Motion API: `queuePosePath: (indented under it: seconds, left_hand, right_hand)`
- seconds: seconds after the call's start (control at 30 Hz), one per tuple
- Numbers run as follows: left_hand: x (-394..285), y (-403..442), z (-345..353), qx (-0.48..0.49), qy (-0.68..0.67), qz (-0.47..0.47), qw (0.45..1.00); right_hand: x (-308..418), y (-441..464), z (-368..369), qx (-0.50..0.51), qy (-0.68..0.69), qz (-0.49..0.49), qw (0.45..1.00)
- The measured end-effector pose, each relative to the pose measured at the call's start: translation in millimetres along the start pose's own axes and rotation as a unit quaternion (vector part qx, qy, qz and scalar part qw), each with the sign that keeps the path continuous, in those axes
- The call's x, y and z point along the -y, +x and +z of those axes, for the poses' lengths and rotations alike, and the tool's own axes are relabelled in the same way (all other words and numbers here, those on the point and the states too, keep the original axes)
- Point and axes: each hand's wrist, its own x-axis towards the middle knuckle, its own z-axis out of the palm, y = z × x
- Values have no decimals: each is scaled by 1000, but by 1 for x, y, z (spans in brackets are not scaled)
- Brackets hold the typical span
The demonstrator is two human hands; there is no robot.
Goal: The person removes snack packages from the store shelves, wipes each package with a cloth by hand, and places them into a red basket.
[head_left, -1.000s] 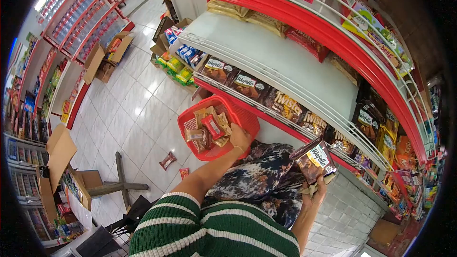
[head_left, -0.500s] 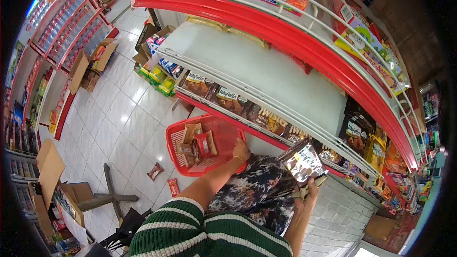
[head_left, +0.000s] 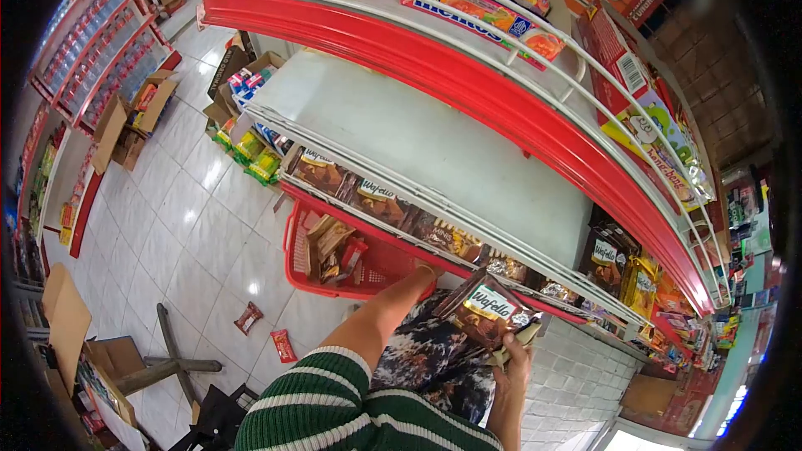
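My right hand (head_left: 514,361) is closed on a brown Wafello wafer pack (head_left: 489,311), which is tilted over my lap with its label facing up. A crumpled pale cloth-like thing (head_left: 526,334) is also in that grip. My left arm (head_left: 388,313) reaches forward to the red plastic basket (head_left: 292,255) on the floor. At the basket's right side, the wrist with a thin bracelet (head_left: 432,269) goes under the shelf edge, and the fingers are hidden. Inside the basket lie brown cartons (head_left: 330,238) and a red packet (head_left: 353,252).
A white shelf (head_left: 401,125) with a wire rail spans the front, with Wafello and Twister packs (head_left: 455,238) below it. Two red snack packets (head_left: 249,317) lie on the tiled floor. A crossed stand base (head_left: 174,363) and open cartons (head_left: 63,305) are at left.
My view has shifted and the shelf appears closer. My left hand has moved from the basket's rim in under the shelf edge. The Wafello pack has turned, so its label now reads clearly.
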Motion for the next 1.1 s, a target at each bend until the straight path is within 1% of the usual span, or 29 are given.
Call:
queuePosePath:
  seconds: [0.07,0.13,0.2,0.27,0.3,0.33,0.4,0.43,0.5,0.57,0.63,0.7,0.73,0.8,0.83,0.9,0.93,1.0,1.03,1.07,1.1]
  left_hand:
    - [-48,11,-17,93,68,-84,990]
    - [-104,15,-46,185,138,-166,959]
    - [-159,19,-81,274,207,-238,908]
    - [-216,22,-116,357,275,-310,837]
    - [-208,16,-123,380,238,-327,832]
    - [-204,7,-133,381,241,-331,829]
    - [-203,-10,-161,399,276,-252,837]
    - [-188,-19,-175,415,343,-155,828]
    - [-171,-29,-205,457,466,-77,753]
    - [-154,-37,-234,459,475,-62,748]
    - [-155,-39,-244,460,485,-45,743]
    - [-163,-42,-242,480,526,-107,694]
    - [-153,-47,-242,480,529,-103,692]
    - [-136,-59,-235,416,586,-70,691]
    - [-128,-61,-229,418,585,-63,692]
    - [-141,-60,-226,325,576,-91,744]
    - [-144,-59,-224,327,574,-86,746]
    - [-150,-47,-220,297,527,-69,793]
    - [-173,-35,-227,345,451,-84,819]
    - [-199,-30,-235,351,450,-72,818]
    - [-225,-25,-244,367,332,-103,863]
  right_hand:
    - [3,-1,10,21,-10,-6,1000]
    - [3,-2,16,8,-19,1,1000]
    - [7,-4,23,36,-29,-8,999]
    - [6,-5,13,38,-34,5,999]
    - [5,-5,9,35,-36,6,999]
    - [3,-6,8,34,-37,6,999]
    - [-1,-10,5,15,-29,14,999]
    - [-3,-8,-2,8,-31,21,999]
    - [-4,-14,-2,4,-33,15,999]
    - [-1,-18,2,16,-24,23,999]
    - [-6,-19,-3,30,-23,17,999]
    - [-7,-24,2,33,-12,14,999]
    - [-6,-25,3,38,-8,8,999]
    - [-7,-27,1,34,-10,8,999]
    - [-7,-28,2,35,-3,11,999]
    - [-7,-30,-4,50,2,13,999]
    - [-7,-31,-8,46,0,9,999]
    - [-5,-33,-13,49,-2,10,999]
    - [-4,-33,-15,42,1,11,999]
    - [-3,-34,-20,34,5,2,999]
    - [-3,-33,-24,37,-3,1,999]
